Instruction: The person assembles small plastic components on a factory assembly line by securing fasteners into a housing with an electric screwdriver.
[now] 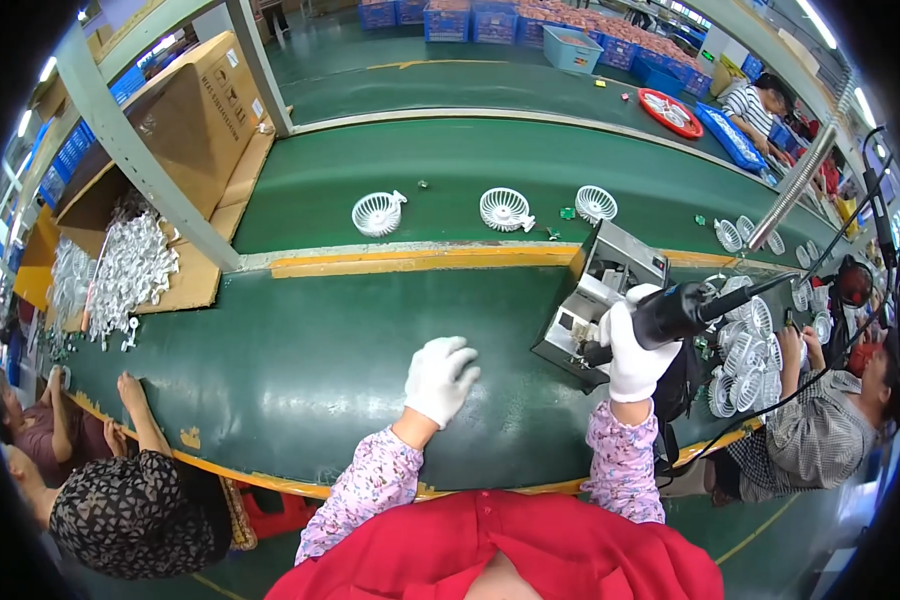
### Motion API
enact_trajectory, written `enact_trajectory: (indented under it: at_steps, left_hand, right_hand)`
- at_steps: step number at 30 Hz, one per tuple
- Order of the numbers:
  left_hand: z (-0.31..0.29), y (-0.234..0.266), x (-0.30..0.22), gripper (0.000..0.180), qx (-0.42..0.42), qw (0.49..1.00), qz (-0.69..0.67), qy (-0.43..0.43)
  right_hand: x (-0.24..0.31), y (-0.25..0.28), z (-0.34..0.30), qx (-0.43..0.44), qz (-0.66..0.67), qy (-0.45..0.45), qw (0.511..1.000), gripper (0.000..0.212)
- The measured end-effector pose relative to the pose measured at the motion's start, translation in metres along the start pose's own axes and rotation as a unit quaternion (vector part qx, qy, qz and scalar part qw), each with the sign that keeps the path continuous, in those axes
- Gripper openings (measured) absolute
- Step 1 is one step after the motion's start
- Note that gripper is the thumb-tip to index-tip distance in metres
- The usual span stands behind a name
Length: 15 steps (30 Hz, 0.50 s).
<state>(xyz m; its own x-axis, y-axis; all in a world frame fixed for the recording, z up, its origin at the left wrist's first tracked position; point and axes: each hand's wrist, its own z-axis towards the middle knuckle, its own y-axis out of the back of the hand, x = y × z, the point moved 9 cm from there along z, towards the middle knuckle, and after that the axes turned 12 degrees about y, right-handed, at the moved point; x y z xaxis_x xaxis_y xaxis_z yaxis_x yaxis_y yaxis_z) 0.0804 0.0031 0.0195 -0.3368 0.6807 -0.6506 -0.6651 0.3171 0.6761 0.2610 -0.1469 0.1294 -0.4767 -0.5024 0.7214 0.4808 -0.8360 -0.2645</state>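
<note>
My right hand (638, 350), in a white glove, is wrapped round a black electric screwdriver (678, 314) with a cable running off to the upper right. Its lower end reaches the near part of a grey metal box-shaped screw feeder (618, 262); the tip itself is hard to make out. Over the green bench my left hand (441, 380), also gloved in white, holds nothing, its fingers slightly bent and apart. To the right of the screwdriver lies a pile of white round fan grilles (746, 352).
Beyond a yellow-edged ledge, a green belt (310, 190) carries white fan housings (378, 213) and small green circuit boards (568, 213). A tipped cardboard box (195, 110) spills small clear-white parts (135, 265) at left. Co-workers sit on both sides; a metal post (140, 140) stands left.
</note>
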Motion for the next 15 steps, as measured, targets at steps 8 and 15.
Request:
enact_trajectory:
  at_steps: [8,15]
  left_hand:
    - [-0.006,-0.011,-0.013,0.025,0.067,0.997,0.031,-0.023]
    - [-0.008,-0.013,-0.013,0.026,0.066,0.997,0.030,-0.029]
  right_hand:
    - [-0.013,-0.024,-0.051,0.054,0.067,-0.167,0.982,0.028]
    - [-0.008,-0.036,-0.065,0.072,0.070,-0.148,0.984,0.031]
